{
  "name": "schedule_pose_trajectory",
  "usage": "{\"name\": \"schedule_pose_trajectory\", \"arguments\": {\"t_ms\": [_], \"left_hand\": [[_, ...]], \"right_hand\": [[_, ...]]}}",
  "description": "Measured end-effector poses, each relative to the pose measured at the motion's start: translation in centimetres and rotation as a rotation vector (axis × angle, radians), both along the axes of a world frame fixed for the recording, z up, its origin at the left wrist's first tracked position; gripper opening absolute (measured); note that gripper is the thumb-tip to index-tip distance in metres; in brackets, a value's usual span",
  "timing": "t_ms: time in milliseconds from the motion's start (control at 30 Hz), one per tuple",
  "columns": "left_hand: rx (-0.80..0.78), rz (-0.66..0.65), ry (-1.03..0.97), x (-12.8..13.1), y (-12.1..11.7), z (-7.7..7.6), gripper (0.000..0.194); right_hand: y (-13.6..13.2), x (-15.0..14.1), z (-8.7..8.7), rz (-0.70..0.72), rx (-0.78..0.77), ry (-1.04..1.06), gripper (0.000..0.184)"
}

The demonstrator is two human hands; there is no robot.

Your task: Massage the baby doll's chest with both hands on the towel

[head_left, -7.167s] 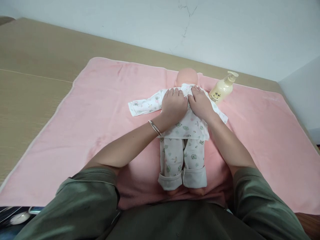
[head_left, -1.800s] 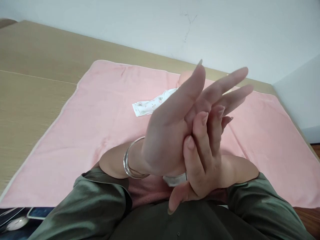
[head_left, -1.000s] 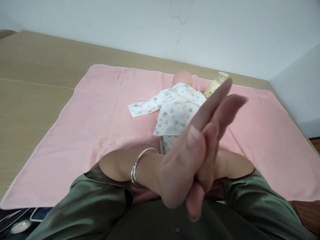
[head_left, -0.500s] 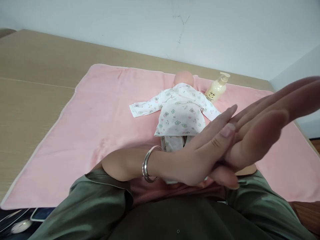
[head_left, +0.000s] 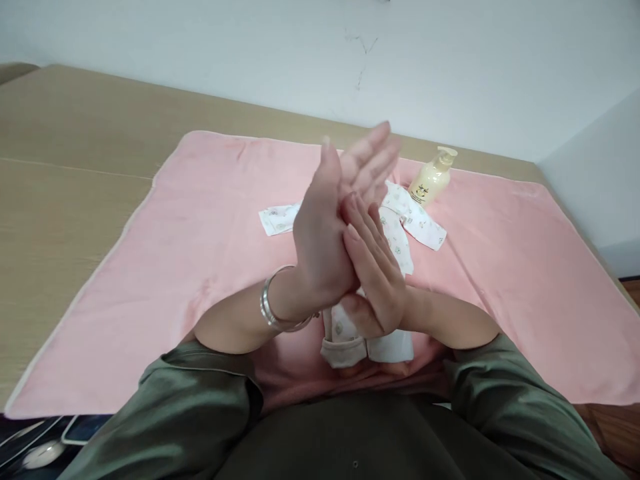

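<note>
My left hand (head_left: 325, 233), with silver bangles (head_left: 270, 308) at the wrist, is raised with its fingers stretched out and slightly blurred. My right hand (head_left: 377, 277) presses against its palm, fingers extended. Neither hand shows anything held. Behind them a baby doll lies on the pink blanket (head_left: 225, 200), in a white printed top (head_left: 400, 243) with its sleeves spread out and white trousers (head_left: 343, 350) toward me. My hands hide its head and most of its chest.
A cream pump bottle (head_left: 431, 180) lies tilted beside the doll's shoulder on the right. The blanket covers part of a wooden table (head_left: 65, 167) against a pale wall (head_left: 225, 47). At the lower left are a white mouse (head_left: 44, 453) and a phone-like device (head_left: 85, 429).
My hands have swung from the right to the middle, over the doll. Pressed together before and now, they have turned so that the left fingers point up and away.
</note>
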State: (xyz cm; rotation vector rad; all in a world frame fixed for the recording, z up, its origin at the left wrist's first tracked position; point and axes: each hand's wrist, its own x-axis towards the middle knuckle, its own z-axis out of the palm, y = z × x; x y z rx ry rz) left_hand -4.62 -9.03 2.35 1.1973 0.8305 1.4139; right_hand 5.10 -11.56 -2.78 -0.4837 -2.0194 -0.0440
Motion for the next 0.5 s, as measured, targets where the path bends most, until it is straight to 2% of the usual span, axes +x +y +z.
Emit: {"name": "schedule_pose_trajectory", "arguments": {"t_ms": [33,67,100,133,200,267,367,500], "left_hand": [[-0.049,-0.107,-0.174,0.1,1.3,0.1,0.051],[-0.013,-0.050,-0.282,0.2,2.7,-0.2,0.048],[0.073,0.056,-0.287,0.4,4.3,-1.1,0.044],[0.133,0.162,-0.242,0.6,5.9,-2.3,0.035],[0.086,0.310,-0.075,1.0,9.0,-5.2,0.020],[0.017,0.335,0.059,1.5,11.2,-8.0,0.017],[0.005,0.416,0.205,1.8,12.4,-10.8,0.019],[0.037,0.478,0.371,1.7,12.0,-12.3,0.021]], "right_hand": [[0.7,0.3,-0.1,0.024,0.009,0.042,0.060],[1.7,0.8,-0.2,0.031,0.004,0.086,0.056],[2.9,1.2,-0.5,-0.002,0.005,0.144,0.052],[4.2,1.6,-1.0,-0.056,-0.015,0.212,0.049],[7.1,2.3,-2.3,-0.210,-0.191,0.182,0.046],[9.8,2.7,-3.8,-0.339,-0.338,0.047,0.043],[12.5,3.2,-5.7,-0.460,-0.437,-0.134,0.041],[14.3,4.6,-6.5,-0.530,-0.583,-0.271,0.045]]}}
